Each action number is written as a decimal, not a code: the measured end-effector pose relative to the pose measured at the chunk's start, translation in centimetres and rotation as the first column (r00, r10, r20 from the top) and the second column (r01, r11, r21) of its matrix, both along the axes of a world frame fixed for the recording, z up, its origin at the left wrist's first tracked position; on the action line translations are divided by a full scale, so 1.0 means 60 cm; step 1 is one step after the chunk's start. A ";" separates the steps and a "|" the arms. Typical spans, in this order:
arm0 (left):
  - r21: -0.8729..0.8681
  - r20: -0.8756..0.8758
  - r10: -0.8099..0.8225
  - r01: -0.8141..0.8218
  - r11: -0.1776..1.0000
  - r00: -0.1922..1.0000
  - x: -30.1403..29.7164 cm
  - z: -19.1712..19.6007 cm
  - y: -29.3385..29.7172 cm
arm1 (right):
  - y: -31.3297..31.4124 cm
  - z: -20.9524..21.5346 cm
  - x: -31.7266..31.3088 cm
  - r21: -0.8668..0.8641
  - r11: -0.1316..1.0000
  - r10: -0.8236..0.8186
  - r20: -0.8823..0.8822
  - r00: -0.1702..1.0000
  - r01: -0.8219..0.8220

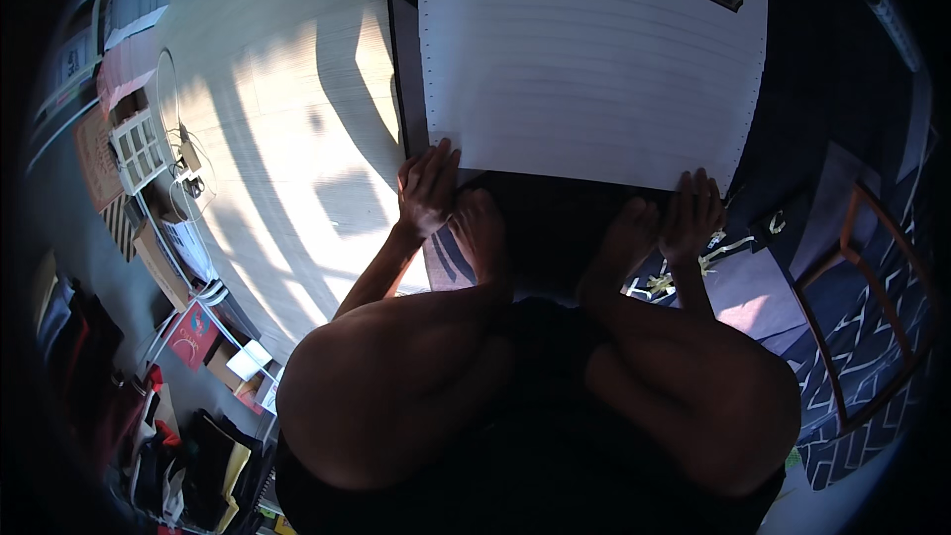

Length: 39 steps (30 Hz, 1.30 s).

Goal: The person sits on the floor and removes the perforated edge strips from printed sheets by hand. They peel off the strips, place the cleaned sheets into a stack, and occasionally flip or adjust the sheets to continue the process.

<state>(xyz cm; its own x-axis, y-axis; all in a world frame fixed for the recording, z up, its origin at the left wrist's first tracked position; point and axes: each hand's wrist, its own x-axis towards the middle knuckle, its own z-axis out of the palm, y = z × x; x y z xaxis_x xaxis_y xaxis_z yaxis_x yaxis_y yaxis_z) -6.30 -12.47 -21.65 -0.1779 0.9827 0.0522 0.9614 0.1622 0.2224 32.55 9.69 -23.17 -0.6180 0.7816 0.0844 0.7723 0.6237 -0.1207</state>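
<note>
A large white sheet (594, 89) with dark printed pictures at its far end and small marks along both sides lies in front of me on a dark surface (540, 213). At its near left corner rests my left hand (428, 188), fingers stretched forward onto the paper. My right hand (693, 216) is at the near right corner, its fingers likewise extended over the edge. Both thumbs are hard to make out. Between my hands are my bare feet, the left foot (480, 228) and the right foot (626, 233), just short of the sheet's near edge.
Sunlit pale floor (287, 139) stretches along the left, with a white rack (141, 151), cables and boxes beyond it. Dark folded clothes (213, 466) lie lower left. To the right are a brown frame (842, 248), a grey sheet (758, 287) and a patterned dark cloth (862, 406).
</note>
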 end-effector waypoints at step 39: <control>0.057 0.046 0.001 -0.004 0.998 0.999 0.000 -0.005 -0.020 | -0.028 -0.013 0.020 0.056 0.996 -0.067 -0.094 0.993 0.073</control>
<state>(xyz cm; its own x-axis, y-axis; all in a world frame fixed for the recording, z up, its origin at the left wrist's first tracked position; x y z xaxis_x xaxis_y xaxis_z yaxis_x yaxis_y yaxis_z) -6.29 -13.67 -21.92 -0.1841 0.9778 0.1002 0.9495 0.1506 0.2754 33.77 8.03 -23.93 -0.5494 0.8147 0.1859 0.8017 0.5766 -0.1576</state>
